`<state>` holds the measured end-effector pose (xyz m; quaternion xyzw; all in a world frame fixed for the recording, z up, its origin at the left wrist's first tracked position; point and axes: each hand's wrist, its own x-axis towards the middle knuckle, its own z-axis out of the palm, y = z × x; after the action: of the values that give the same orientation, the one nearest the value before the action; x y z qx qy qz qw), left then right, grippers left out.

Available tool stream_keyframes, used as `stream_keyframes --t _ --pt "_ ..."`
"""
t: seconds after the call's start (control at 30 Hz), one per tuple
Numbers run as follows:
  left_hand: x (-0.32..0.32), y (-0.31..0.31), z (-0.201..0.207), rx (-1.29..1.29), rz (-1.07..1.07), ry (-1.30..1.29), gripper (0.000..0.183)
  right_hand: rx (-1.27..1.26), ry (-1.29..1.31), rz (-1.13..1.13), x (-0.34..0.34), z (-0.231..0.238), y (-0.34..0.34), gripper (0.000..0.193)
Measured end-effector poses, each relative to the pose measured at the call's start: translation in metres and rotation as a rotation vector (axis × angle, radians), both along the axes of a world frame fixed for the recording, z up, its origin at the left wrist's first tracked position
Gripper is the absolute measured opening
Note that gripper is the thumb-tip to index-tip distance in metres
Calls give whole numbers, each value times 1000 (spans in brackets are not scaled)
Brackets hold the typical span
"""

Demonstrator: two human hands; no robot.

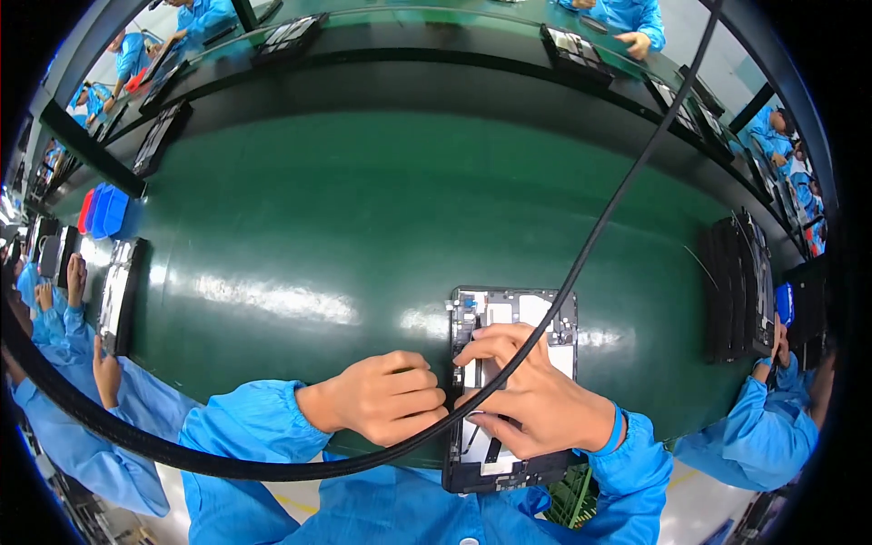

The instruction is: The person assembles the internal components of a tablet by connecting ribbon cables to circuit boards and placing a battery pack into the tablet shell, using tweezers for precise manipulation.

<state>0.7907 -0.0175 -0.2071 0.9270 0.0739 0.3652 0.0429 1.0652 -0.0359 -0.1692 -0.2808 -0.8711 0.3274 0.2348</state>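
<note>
An opened tablet (560, 359) with a black frame and white and silver inner parts lies in front of me, right of the middle. My right hand (554, 400) reaches over it from the right. Its thumb and index finger come together near the tablet's left side, while the other fingers bend over its upper left part. What the pinch holds is hidden. Beside the tablet's left edge, my left hand (386, 397) is closed with curled fingers. Anything inside that hand is out of sight. A thick black cable (581, 259) passes in front of the right hand's fingers.
The green table (300, 209) spreads ahead. Black devices stand stacked (738, 286) at the right, another device (118, 295) lies left, near blue bins (109, 211). A dark raised shelf (436, 77) at the back carries several opened devices. Co-workers in blue sit around.
</note>
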Motion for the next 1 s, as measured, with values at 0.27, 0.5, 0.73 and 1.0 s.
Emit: stream_keyframes --t 0.27,0.5,0.73,1.0 --pt "9 3 -5 -90 34 -118 16 18 -105 36 -11 1 1 16" --pt "10 5 -8 -93 -22 -143 17 45 -163 23 -19 -1 3 16" --pt "0 -2 -11 3 -271 -78 11 -2 -168 53 -6 7 0 16" --pt "4 -7 -17 75 -369 -60 17 160 -163 -74 -9 -3 5 26"
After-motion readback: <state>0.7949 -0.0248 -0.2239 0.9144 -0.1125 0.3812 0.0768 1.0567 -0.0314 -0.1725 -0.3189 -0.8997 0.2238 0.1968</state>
